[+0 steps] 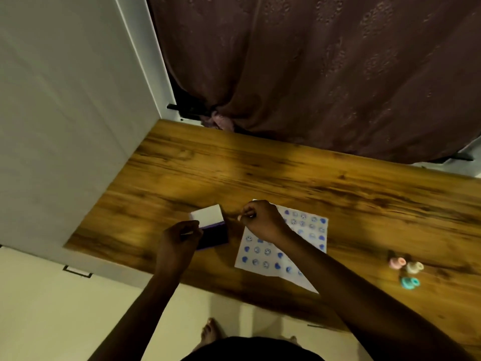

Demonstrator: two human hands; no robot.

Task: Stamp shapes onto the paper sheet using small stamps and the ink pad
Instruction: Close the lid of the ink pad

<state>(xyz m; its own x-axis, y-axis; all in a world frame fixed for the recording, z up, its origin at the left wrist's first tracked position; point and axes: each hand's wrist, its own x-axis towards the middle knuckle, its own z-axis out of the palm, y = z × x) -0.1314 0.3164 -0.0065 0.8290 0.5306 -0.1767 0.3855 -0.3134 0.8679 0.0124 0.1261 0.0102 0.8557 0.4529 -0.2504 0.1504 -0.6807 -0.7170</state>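
Head view: right hand fingers pinch a small, light stamp; left hand fingers steady the ink pad by its edge; grip stamps by the stem.

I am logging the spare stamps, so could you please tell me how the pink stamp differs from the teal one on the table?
The pink stamp is pale pink, while the teal stamp is blue-green. The pink stamp lies farther from the person; the teal stamp lies nearest the table's front edge. Both are small, round, unheld, and right of the paper sheet.

Wooden table, stamped paper sheet, open ink pad, 3 small stamps
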